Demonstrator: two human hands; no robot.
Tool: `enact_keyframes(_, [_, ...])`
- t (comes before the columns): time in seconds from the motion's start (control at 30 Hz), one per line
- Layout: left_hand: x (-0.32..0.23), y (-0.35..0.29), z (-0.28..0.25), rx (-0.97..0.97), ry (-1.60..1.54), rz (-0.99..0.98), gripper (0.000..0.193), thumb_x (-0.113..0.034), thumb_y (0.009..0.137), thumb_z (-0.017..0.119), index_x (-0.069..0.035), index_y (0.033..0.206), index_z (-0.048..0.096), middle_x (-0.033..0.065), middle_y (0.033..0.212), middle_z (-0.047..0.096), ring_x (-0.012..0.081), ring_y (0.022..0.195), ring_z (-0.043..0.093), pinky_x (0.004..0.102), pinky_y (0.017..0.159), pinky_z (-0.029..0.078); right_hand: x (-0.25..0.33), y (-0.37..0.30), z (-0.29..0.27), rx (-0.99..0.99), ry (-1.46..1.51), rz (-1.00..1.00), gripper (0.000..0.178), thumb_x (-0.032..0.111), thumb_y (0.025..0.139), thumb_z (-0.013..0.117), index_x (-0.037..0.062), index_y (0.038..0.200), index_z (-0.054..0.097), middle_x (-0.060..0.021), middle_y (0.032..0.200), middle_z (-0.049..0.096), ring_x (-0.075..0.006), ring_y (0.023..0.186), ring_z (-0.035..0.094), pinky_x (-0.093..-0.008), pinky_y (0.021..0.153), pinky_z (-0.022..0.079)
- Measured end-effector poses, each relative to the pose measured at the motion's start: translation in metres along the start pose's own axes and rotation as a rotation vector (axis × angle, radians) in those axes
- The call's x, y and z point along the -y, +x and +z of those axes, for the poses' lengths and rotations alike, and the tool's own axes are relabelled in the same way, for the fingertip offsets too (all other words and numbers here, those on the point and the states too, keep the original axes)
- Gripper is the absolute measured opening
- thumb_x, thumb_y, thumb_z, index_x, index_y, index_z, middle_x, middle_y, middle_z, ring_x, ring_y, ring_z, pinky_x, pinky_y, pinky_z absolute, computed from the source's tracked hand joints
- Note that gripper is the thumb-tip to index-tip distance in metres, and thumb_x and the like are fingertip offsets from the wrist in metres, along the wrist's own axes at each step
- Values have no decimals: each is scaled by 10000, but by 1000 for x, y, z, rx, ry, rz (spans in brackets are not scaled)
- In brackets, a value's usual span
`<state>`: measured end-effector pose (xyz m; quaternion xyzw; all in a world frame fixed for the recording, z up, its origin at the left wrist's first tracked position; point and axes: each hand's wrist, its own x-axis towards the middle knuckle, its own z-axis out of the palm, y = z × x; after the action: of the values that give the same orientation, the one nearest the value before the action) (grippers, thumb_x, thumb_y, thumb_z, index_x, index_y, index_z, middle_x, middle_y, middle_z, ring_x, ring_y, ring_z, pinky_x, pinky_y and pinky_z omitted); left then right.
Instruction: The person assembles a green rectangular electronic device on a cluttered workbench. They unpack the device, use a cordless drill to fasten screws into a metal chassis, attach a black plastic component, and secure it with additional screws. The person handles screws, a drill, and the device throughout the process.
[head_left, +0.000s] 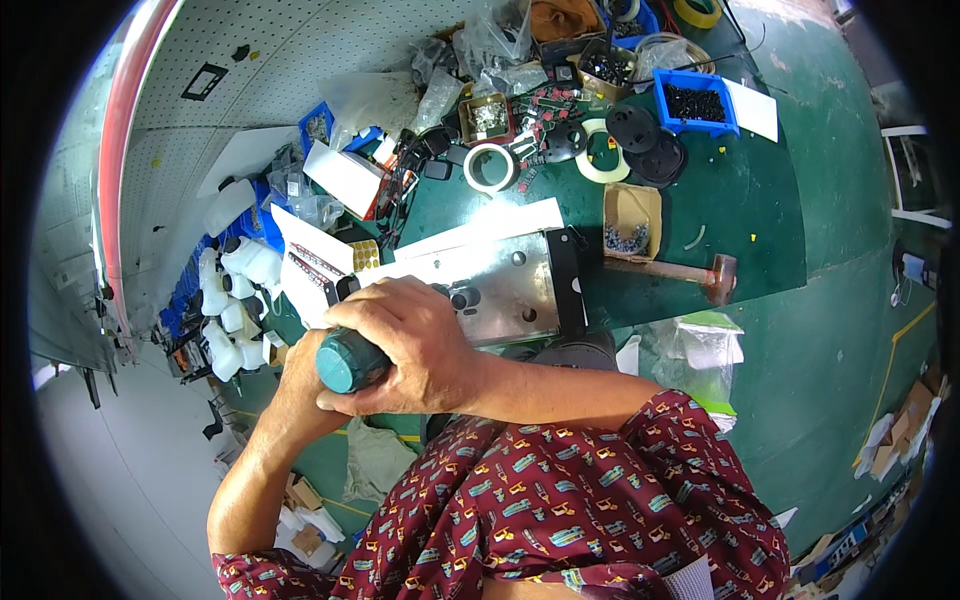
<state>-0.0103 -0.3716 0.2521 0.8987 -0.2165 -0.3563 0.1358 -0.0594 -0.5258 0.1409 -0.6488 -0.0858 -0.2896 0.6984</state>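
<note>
In my right hand (415,345) is a teal round-ended tool (350,362), the fingers wrapped about its body. Its round end points up at me, and its working end is hidden under my hands. My left hand (303,385) is close against the tool's left side, its fingers mostly hidden, so their hold cannot be made out. Just beyond both hands, a shiny metal box (500,285) with several round holes lies on the green table (440,205). A black panel (567,283) closes its right end. The near left part of the box is covered by my hands.
A hammer (720,280) lies right of the box, beside a cardboard tray (633,215) of small parts. Tape rolls (490,168), a blue bin (693,103) of black parts and loose cables crowd the far side. White bottles (255,262) stand at the left.
</note>
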Motion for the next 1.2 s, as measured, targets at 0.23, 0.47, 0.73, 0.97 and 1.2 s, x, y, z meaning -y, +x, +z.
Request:
enact_keyframes(0.23, [-18, 5, -23, 207, -317, -120, 349, -77, 707, 844, -58, 1031, 717, 75, 931, 754, 187, 863, 725, 338, 770, 578, -5, -4, 6, -65, 44, -22, 585, 409, 684, 907, 69, 1094, 665, -123, 1010, 702, -317, 919, 692, -443, 809, 511])
enact_keyframes(0.47, [-12, 4, -16, 241, -85, -152, 471, -138, 745, 893, -58, 1143, 653, 65, 1064, 699, 181, 955, 657, 356, 826, 565, -6, -4, 2, -125, 62, -20, 578, 406, 681, 892, 66, 1090, 666, -122, 998, 703, -320, 894, 697, -451, 803, 523])
enact_keyframes(0.73, [-27, 8, -12, 211, -126, -169, 431, -157, 763, 889, -52, 1118, 668, 64, 1013, 710, 176, 904, 668, 352, 790, 568, -8, -4, -2, -126, 80, -20, 583, 429, 686, 888, 66, 1086, 668, -107, 974, 704, -314, 881, 696, -439, 787, 523])
enact_keyframes(0.97, [-29, 8, -7, 139, -127, -98, 319, -151, 770, 866, -57, 1025, 698, 83, 924, 749, 209, 841, 740, 351, 723, 580, -5, -4, -6, -121, 81, 2, 560, 416, 682, 922, 71, 1064, 700, -109, 984, 728, -311, 865, 713, -426, 791, 548])
enact_keyframes(1.2, [-37, 9, -7, 149, -117, -113, 341, -146, 769, 861, -61, 1053, 695, 94, 955, 752, 216, 879, 748, 357, 743, 589, -5, -5, -9, -129, 95, -10, 555, 419, 697, 919, 65, 1066, 701, -110, 984, 728, -309, 854, 712, -428, 781, 547])
